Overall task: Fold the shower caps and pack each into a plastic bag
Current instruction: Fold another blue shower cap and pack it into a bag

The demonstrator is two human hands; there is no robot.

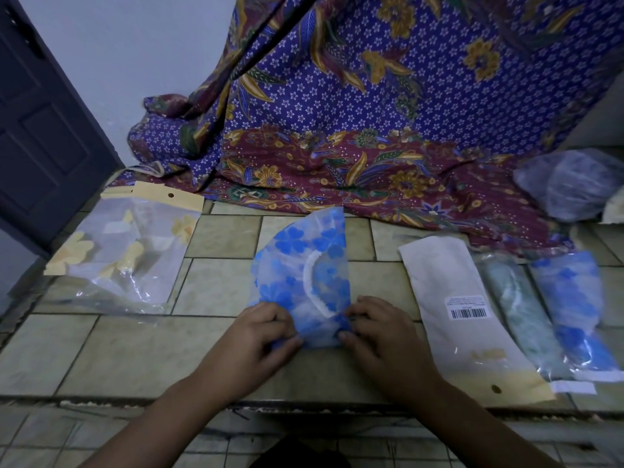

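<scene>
**Thin blue cap, pinched at its near hem**

At the middle of the tiled surface (pixel 216 292), close to the front edge: a blue-flowered shower cap (pixel 300 265), folded to a half-round, with a curved white frilled elastic visible through the film. Pinched at the near hem by the left grip (pixel 263 336) and the right grip (pixel 378 332), close together, fingers curled onto the plastic.

Likely very light, limp and slippery, and apt to spring open unless pressed flat. Best taken at the folded corners and along the elastic, not mid-film. Translucent, glossy, crinkled.

To the left, a clear plastic bag (pixel 128 251) with a yellow header card. To the right, a flat white packet (pixel 462 315) with a barcode, then a pale green sleeve (pixel 526 315) and a blue sleeve (pixel 574 305), both filled. Behind, draped batik cloth (pixel 337 130).
</scene>
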